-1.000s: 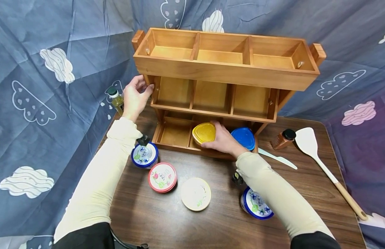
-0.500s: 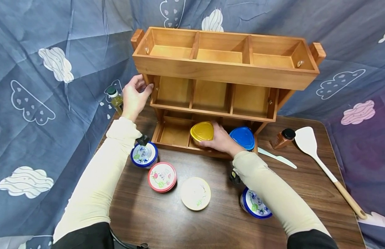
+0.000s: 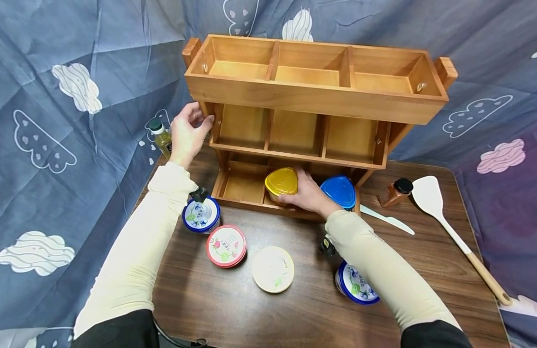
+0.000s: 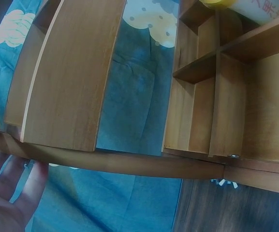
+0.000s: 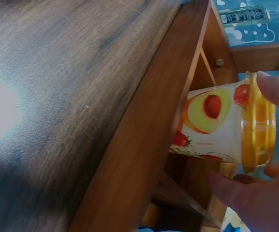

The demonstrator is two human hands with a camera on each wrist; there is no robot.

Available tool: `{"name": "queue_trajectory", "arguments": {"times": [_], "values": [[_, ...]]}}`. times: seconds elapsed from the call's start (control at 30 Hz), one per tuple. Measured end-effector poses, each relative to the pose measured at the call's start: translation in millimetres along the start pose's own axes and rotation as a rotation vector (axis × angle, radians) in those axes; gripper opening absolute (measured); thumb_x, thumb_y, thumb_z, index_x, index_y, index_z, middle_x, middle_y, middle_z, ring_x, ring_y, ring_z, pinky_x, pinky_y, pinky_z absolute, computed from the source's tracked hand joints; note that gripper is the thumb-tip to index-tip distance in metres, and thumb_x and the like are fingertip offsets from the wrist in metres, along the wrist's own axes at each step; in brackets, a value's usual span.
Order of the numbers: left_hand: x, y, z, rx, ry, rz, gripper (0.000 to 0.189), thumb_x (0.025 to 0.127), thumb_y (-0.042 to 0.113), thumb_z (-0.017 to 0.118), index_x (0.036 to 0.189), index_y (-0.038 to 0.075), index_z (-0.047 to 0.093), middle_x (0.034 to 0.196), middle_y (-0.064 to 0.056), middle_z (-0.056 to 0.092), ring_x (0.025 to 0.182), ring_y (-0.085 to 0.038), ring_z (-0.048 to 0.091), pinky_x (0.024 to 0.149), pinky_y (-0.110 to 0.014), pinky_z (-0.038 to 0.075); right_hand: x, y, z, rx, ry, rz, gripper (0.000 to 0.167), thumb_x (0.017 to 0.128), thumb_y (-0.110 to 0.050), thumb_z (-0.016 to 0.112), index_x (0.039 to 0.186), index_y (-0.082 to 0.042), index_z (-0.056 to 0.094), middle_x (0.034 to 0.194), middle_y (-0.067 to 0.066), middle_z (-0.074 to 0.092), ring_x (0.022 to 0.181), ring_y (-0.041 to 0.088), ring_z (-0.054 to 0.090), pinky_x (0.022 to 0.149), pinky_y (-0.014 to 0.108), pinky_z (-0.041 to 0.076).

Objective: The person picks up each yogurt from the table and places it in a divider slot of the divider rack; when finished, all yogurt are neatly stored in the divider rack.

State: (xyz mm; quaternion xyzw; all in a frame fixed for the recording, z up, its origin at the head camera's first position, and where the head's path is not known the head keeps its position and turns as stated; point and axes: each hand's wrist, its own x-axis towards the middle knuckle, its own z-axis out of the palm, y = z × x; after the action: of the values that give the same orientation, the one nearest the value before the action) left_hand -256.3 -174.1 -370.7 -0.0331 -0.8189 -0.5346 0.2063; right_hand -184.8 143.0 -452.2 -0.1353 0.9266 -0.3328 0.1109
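Observation:
A three-tier wooden rack [image 3: 316, 99] stands on the table. My left hand [image 3: 185, 137] holds its left side post, thumb on one face and fingers on the other, as the left wrist view shows. My right hand [image 3: 311, 195] grips a plastic cup with a yellow lid [image 3: 281, 182], thumb and fingers on either side of the lid. Fruit pictures cover the cup's wall in the right wrist view, and its lower part sits inside the bottom tier's middle compartment, behind the front board. A blue-lidded container [image 3: 339, 192] occupies the compartment to the right.
Round tubs with blue [image 3: 201, 215], red [image 3: 226, 246] and pale yellow [image 3: 273, 269] lids stand in front; another blue-lidded tub [image 3: 358, 285] is by my right forearm. At right lie a knife [image 3: 388, 220], spice jar [image 3: 395, 193] and spatula [image 3: 451, 232]. A green-capped bottle [image 3: 162, 139] stands at left.
The yellow-lidded cup and my right hand have shifted slightly left over the last second and then stayed nearly still. My left hand keeps its hold on the post.

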Motion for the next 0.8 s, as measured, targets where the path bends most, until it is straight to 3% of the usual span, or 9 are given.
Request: {"name": "queue_trajectory", "arguments": {"times": [0.23,0.47,0.8], "values": [[1.4,-0.8,0.3,0.001,0.001,-0.011,0.035,0.088,0.019,0.071,0.12,0.006,0.066,0.115,-0.012,0.073,0.104,-0.017,0.069,0.095,-0.03,0.052,-3.7,-3.7,-9.8,-0.04,0.01,-0.005,0.103,0.078,-0.038,0.081,0.152,0.002,0.021,0.146,0.029,0.038,0.132,0.042,0.042,0.111,0.052,0.037],[2.2,-1.5,0.5,-0.006,0.0,-0.002,0.034,0.088,0.018,0.071,0.12,0.007,0.066,0.115,-0.011,0.073,0.104,-0.016,0.069,0.095,-0.027,0.052,-17.9,-9.3,-28.3,-0.052,-0.034,0.034,0.106,0.082,-0.046,0.076,0.156,-0.002,0.015,0.155,0.029,0.027,0.142,0.042,0.032,0.115,0.056,0.03],[2.8,-1.1,1.6,-0.005,0.004,-0.021,0.034,0.087,0.016,0.071,0.119,0.006,0.066,0.114,-0.012,0.073,0.098,-0.009,0.067,0.089,-0.02,0.05,-55.3,-16.0,-53.5,-0.112,-0.061,-0.046,0.108,0.081,-0.05,0.076,0.157,-0.004,0.013,0.159,0.025,0.023,0.145,0.04,0.029,0.114,0.056,0.031]]}}
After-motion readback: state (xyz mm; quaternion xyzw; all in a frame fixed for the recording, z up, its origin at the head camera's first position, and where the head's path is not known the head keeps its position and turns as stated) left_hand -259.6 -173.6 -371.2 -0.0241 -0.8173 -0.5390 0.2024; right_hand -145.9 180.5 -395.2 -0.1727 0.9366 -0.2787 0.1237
